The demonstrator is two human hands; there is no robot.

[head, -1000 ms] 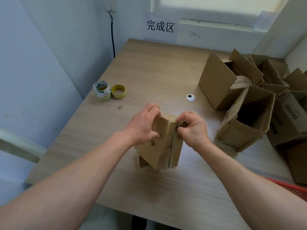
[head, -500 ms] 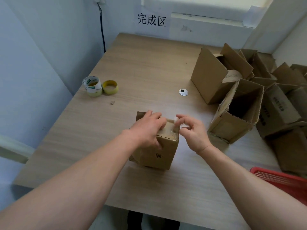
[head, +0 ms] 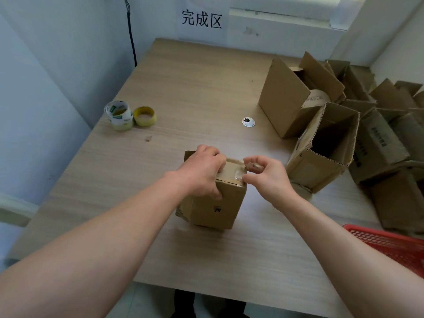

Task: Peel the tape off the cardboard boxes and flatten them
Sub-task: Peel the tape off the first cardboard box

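Pale wood-grain laminate is covering the bench (head: 183, 88) you are working at, and the bench is filling a corner between light blue walls (head: 57, 65). Nearest you, at the right edge, one red mesh basket (head: 390, 246) is poking into view.

Just beyond your forearms, one small cardboard box (head: 218, 207) is standing upright near the middle of the bench. Your left hand (head: 202, 173) is gripping its top, with the fingers curling over the upper face and the thumb pressing the front. Your right hand (head: 263, 177) is pinching a crumpled end of tape (head: 252, 167) at the top right corner, and the strip is running back onto the lid.

Farther out, one small scrap (head: 148, 138) and one white round grommet (head: 248, 122) are lying on the surface. At the left edge, one white printed tape roll (head: 119, 113) and one yellow tape roll (head: 145, 116) are sitting side by side and touching. A yellowish band is showing under the white one, and I cannot tell whether it is a third roll.

On the right, one open box (head: 321, 161) is lying on its side near your right hand, and a larger open box (head: 284, 99) is lying beyond it. Behind them a heap of boxes (head: 390, 134) is crowding the corner, overlapping too much for a count.

At the far wall one paper sign (head: 202, 20) is showing 完成区, one black cable (head: 132, 40) is hanging to its left, and a white window ledge (head: 275, 21) is running to its right.
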